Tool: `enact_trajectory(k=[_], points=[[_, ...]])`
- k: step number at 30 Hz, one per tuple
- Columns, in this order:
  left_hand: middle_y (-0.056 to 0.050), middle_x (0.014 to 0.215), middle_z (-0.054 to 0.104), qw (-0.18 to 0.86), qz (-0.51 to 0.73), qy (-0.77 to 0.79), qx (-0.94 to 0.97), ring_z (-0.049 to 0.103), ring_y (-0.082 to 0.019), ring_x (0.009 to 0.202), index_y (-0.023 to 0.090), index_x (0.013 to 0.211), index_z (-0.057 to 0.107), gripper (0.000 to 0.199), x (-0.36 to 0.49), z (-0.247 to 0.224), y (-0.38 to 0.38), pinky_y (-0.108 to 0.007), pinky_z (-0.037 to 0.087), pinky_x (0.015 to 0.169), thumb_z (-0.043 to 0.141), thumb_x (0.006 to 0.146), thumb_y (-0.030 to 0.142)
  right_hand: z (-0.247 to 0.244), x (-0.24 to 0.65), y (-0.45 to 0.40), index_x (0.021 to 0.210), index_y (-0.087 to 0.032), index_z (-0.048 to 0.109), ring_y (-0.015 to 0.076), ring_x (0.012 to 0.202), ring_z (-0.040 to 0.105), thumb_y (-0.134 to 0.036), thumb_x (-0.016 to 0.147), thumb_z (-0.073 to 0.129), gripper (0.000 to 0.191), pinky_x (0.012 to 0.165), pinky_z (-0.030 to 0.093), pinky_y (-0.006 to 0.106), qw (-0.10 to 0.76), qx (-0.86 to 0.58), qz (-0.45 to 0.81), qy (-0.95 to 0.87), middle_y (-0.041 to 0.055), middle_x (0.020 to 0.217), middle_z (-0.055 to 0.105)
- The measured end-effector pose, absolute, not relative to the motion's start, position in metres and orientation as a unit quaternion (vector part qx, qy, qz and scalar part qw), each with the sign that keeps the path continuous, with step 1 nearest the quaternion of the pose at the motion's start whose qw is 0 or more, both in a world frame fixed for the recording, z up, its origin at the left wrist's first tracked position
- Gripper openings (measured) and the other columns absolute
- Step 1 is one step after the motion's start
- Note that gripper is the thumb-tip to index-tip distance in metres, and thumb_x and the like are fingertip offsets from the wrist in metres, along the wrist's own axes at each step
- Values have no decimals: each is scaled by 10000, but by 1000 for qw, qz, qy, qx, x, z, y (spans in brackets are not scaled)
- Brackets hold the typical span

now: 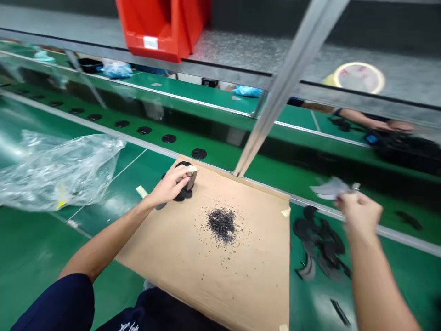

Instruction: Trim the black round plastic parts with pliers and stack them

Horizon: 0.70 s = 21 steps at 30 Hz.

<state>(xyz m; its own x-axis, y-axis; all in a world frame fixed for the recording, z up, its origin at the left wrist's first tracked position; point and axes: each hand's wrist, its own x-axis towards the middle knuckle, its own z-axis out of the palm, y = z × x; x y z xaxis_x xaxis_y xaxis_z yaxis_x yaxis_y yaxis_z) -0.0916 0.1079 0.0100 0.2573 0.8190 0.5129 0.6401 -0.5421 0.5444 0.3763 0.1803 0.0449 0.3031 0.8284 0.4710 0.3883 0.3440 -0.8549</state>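
"What is at left?"
"A crumpled clear plastic bag (62,170) lies on the green surface (138,170). Then the left hand (170,185) pinches a dark flat piece (191,181) over the brown paper (255,197)."
"And further right?"
"Black bits (220,223) lie scattered there. Beside the paper, black curved pieces (329,250) make a heap; near it, the blurred right hand (360,212) grips a pale curved piece (330,189)."

No text is legible on the white label (150,42) of the red plastic bin (191,30), the navy shirt's (158,310) white print (128,327) or the cream tape roll's (339,82) red marks (365,73).
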Motion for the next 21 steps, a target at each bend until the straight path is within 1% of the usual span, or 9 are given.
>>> enact_trajectory(k=[1,3,5,7,9,12,14,17,21], points=[[-80,1039,676,137,439,421,782,659,-149,901,190,1250,701,320,-80,19,108,-259,549,782,509,994,175,40,361,165,431,-193,523,85,340,377,-323,692,727,356,402,239,282,592,-551,203,-552,8,369,441],[-65,1034,695,170,509,337,774,663,-151,971,222,1138,759,268,-53,36,110,-257,547,830,575,963,137,31,328,139,583,-166,621,116,442,495,-327,690,712,214,447,362,275,580,-558,237,-543,19,508,559],[-54,997,713,188,572,273,751,669,-153,971,224,1049,786,221,-23,49,112,-254,556,819,645,921,113,28,293,119,632,-174,606,109,506,503,-352,712,701,217,497,408,262,578,-546,258,-549,-6,568,563],[-52,1001,728,181,610,242,733,677,-157,972,224,1052,791,226,2,56,112,-265,569,818,666,906,105,34,260,104,635,-185,548,99,547,467,-352,772,652,240,533,388,245,585,-488,298,-575,-26,581,513],[-64,1062,738,156,615,239,736,680,-170,1023,223,1116,781,271,19,56,111,-288,577,845,630,925,103,44,234,93,648,-193,514,97,567,428,-340,810,616,242,554,366,241,601,-442,315,-586,-36,590,469],[-91,1170,731,138,585,247,760,678,-183,1069,209,1209,744,304,27,51,107,-295,585,833,576,964,142,54,213,84,693,-197,531,106,591,416,-340,831,600,211,581,372,253,618,-407,334,-584,-31,625,468],[-95,1145,736,130,578,263,761,689,-181,1028,194,1160,750,234,28,48,105,-276,590,780,632,958,204,54,208,82,734,-195,566,114,608,417,-342,834,603,182,594,386,259,616,-398,345,-585,-24,648,483],[-77,1037,750,119,596,293,738,707,-170,966,176,1042,749,154,28,45,106,-258,599,765,733,909,253,50,207,84,742,-196,579,120,628,411,-327,839,607,165,617,411,264,613,-393,344,-593,-20,658,478],[-80,1115,750,112,602,323,722,695,-113,792,178,1234,686,339,29,44,111,-236,603,704,741,908,253,47,207,87,749,-200,584,135,661,448,-322,846,609,157,656,442,274,607,-394,339,-601,-18,657,473]])
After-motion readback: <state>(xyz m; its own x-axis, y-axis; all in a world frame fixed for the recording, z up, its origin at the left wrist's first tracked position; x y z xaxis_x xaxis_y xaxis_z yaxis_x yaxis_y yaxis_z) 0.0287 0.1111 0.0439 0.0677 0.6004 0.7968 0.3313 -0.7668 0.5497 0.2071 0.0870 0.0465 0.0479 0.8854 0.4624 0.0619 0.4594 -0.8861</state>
